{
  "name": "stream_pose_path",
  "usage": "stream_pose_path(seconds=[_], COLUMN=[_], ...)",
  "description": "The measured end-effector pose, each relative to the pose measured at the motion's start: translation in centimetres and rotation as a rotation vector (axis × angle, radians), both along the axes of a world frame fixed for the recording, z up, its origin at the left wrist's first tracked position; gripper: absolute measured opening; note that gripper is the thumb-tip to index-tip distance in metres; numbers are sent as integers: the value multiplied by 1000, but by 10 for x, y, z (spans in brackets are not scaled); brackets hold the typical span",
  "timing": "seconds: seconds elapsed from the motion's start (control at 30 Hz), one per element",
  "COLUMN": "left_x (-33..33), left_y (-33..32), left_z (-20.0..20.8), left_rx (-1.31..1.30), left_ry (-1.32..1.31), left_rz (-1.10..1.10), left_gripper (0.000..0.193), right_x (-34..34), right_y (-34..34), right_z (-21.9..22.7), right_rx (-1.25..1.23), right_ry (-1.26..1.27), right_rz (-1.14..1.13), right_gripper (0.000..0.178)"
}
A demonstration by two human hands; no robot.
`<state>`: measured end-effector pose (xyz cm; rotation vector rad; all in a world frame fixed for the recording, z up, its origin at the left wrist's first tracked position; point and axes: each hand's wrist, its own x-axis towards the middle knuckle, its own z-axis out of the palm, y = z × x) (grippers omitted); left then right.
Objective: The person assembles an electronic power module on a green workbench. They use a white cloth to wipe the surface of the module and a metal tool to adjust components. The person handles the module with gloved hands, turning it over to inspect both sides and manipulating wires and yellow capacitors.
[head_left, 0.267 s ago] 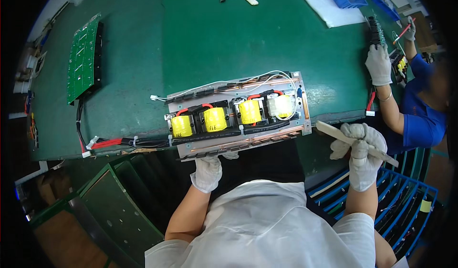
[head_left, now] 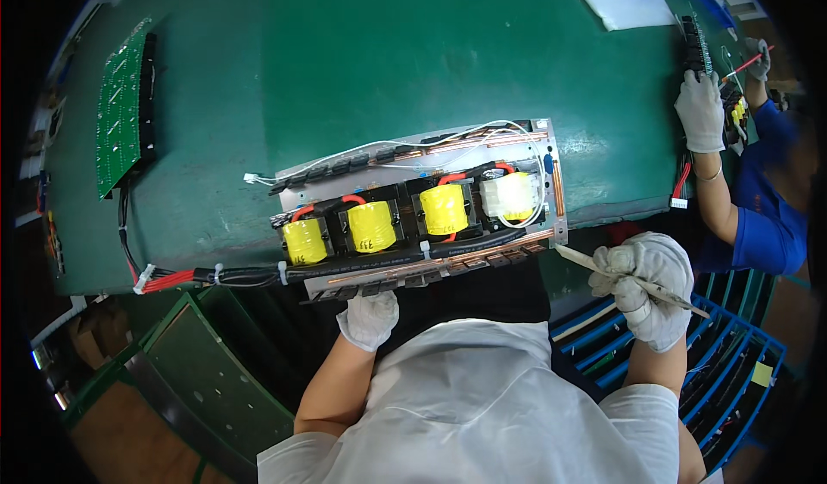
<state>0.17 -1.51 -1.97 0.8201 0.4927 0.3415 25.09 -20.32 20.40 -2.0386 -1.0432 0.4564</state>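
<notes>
In front of me lies a metal-plate electronic assembly (head_left: 362,183) carrying several yellow-wrapped coils (head_left: 370,226), copper strips and black parts along both long edges. A white wire (head_left: 379,144) loops over its far side, and a thick black cable bundle (head_left: 362,262) runs along the near side. My gloved left hand (head_left: 370,319) grips the near edge from below; its fingertips are hidden under the plate. My gloved right hand (head_left: 648,286) is closed round a thin, flat, pale stick (head_left: 579,258), whose tip is beside the assembly's near right corner.
A green circuit board (head_left: 121,118) with a cable stands at the left of the green table (head_left: 379,53). At the right, a co-worker's gloved hand (head_left: 699,109) holds a black part. A blue rack (head_left: 706,355) stands below my right arm, a green cabinet (head_left: 207,372) at lower left.
The assembly has shifted slightly left in view, its left end lower. My right hand has turned the stick, its tip now lower and near the assembly's corner.
</notes>
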Motion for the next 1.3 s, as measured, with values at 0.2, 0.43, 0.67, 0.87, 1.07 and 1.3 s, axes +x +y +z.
stream_pose_path(seconds=[0.2, 0.43, 0.67, 0.87, 1.07, 1.3], left_x=[-18, -24, -9, 4, 20, 27], left_y=[-5, -4, -6, -2, -3, -11], left_z=[-20, -21, -10, -13, -12, -9], left_rx=[905, 1648, 2050, 1941, 1829, 1766], left_ry=[213, 366, 352, 311, 273, 258], left_rz=[-159, -213, 84, 24, -63, -117], left_gripper=[47, 40, 43, 41, 40, 39], right_x=[16, 23, 33, 37, 19, 34], right_y=[9, 22, 37, 22, 7, 30], right_z=[-4, -11, -22, -16, -18, -12], right_rx=[-164, -222, -208, -122, -44, 150], right_ry=[-222, -247, -95, -17, 158, 174], right_rz=[132, 286, 410, 231, -206, -248], right_gripper=[28, 15, 10, 24, 46, 48])
